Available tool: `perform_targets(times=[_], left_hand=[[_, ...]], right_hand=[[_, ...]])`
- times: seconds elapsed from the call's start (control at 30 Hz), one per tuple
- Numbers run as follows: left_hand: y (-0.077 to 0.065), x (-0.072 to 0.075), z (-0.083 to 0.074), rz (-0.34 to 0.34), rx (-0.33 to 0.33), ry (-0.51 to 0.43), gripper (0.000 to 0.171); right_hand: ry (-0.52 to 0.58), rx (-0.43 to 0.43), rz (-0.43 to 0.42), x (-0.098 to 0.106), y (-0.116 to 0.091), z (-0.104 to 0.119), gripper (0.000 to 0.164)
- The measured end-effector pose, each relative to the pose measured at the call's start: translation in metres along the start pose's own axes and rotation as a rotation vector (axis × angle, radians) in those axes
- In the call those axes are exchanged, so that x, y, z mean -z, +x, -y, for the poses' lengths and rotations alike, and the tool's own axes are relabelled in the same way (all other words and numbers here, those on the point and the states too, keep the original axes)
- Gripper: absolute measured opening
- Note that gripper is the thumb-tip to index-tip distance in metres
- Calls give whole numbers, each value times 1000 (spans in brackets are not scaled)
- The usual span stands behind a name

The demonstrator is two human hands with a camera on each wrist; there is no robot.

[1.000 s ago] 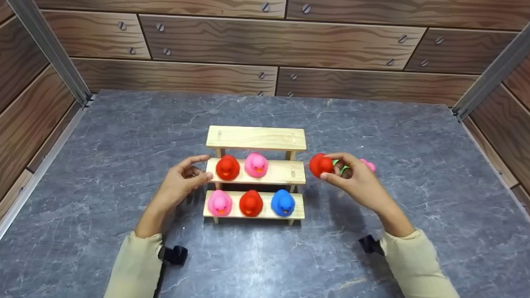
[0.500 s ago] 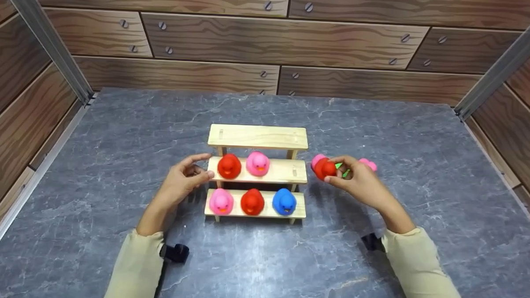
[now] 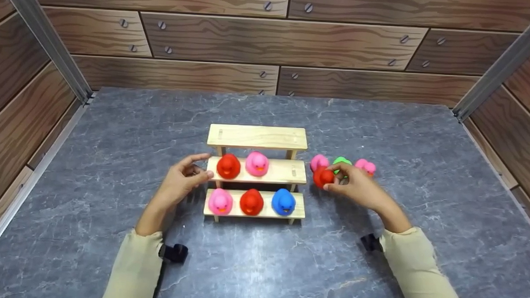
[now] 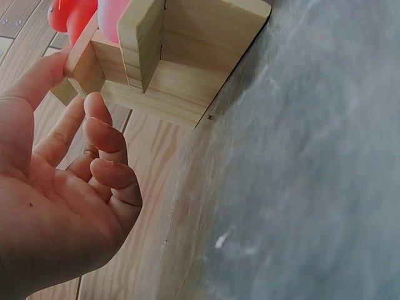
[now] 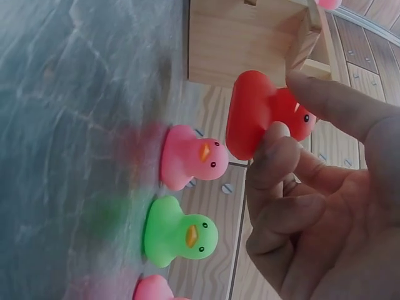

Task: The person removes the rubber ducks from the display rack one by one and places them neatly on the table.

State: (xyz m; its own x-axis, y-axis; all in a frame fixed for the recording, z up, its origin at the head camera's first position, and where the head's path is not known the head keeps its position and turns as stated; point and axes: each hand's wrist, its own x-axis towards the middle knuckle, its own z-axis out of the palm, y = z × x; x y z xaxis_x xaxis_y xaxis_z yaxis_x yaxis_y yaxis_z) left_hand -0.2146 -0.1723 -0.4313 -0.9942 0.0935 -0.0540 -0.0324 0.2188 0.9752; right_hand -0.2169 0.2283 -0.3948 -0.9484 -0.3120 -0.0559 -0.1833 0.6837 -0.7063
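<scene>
Head view: we noted a red duck in the right hand, pinched between thumb and fingers, just right of a wooden stand. The left hand was across the stand, well apart from that duck, thumb and forefinger gripping the end of the middle shelf. Between the hands: a second red duck and a pink duck on that shelf; pink, red and blue ducks on the bottom shelf.

Left wrist view: we saw the thumb touching the shelf's corner, forefinger at its end, remaining fingers curled in.

Right wrist view: we had the pinched duck upright, raised off the table. Beside it stood another pink duck and a green duck, both nearer the right hand than the left.
</scene>
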Motion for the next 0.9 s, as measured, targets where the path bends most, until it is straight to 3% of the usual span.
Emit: perform_targets(times=[0.9], left_hand=[[0,0,0,3,-13,-25,49]], right_hand=[[-94,-55,98,-5,4,-10,38]])
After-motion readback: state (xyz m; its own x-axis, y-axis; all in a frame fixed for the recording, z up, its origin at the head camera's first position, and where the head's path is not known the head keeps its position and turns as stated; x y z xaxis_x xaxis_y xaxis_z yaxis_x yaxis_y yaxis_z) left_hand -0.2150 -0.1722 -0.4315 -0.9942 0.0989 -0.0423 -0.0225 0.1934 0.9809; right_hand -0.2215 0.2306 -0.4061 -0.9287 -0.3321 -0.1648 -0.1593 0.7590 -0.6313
